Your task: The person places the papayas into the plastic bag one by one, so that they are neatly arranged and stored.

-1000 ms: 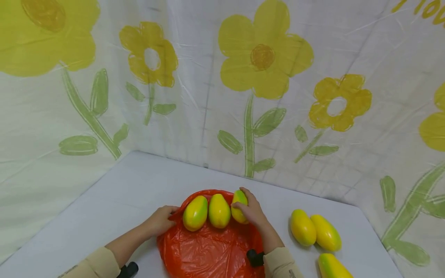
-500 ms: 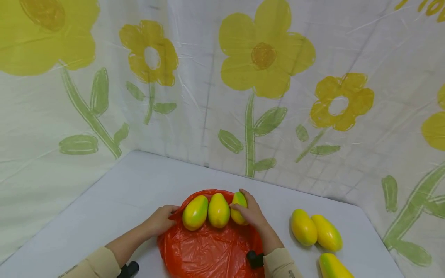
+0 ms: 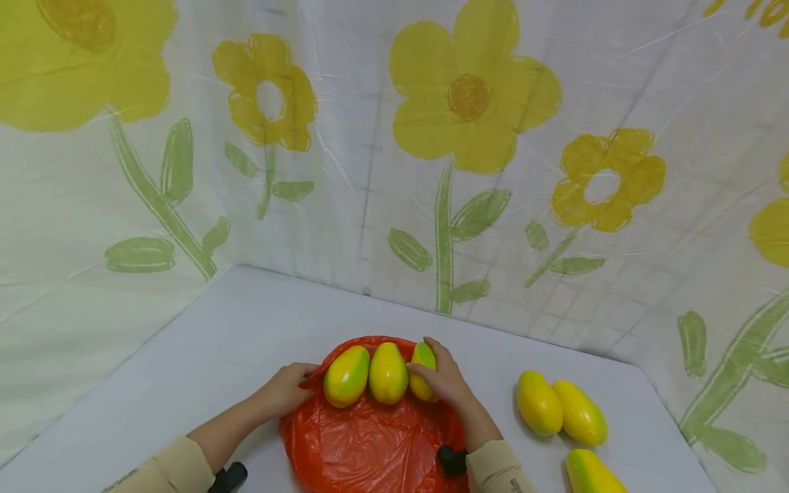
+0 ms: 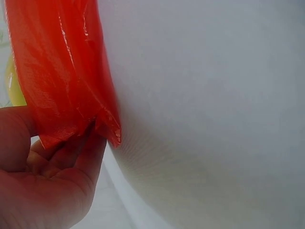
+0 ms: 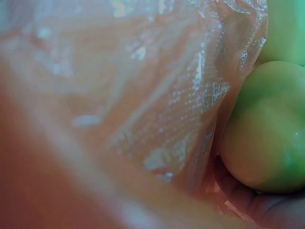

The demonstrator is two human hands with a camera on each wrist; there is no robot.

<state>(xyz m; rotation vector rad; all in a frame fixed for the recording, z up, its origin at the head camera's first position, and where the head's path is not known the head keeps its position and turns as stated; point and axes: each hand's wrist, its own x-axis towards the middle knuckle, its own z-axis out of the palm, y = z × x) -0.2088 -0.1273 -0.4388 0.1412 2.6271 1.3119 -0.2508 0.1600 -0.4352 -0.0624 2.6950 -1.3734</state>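
A red plastic bag [image 3: 376, 445] lies spread in a round shape at the table's front middle. My left hand [image 3: 285, 392] pinches its left rim; in the left wrist view, the fingers of my left hand [image 4: 52, 176] grip the pleated red edge [image 4: 62, 86]. Along the bag's far side sit two yellow-green mangoes, a left one [image 3: 346, 376] and a middle one [image 3: 388, 373]. My right hand [image 3: 448, 376] holds a third mango [image 3: 422, 371] beside them, thumb on its near side. In the right wrist view, that mango [image 5: 267, 129] rests against the fingers beside shiny, blurred plastic.
Three more mangoes lie on the white table [image 3: 246, 329] at the right: two touching, a left one [image 3: 539, 402] and a right one [image 3: 579, 412], and a nearer one [image 3: 592, 472] cut off by the frame. A flower-printed curtain [image 3: 345, 171] hangs behind the table.
The right hand and its mango have shifted very slightly left and down toward the bag. The left hand keeps its grip on the rim, and the other mangoes stay put.
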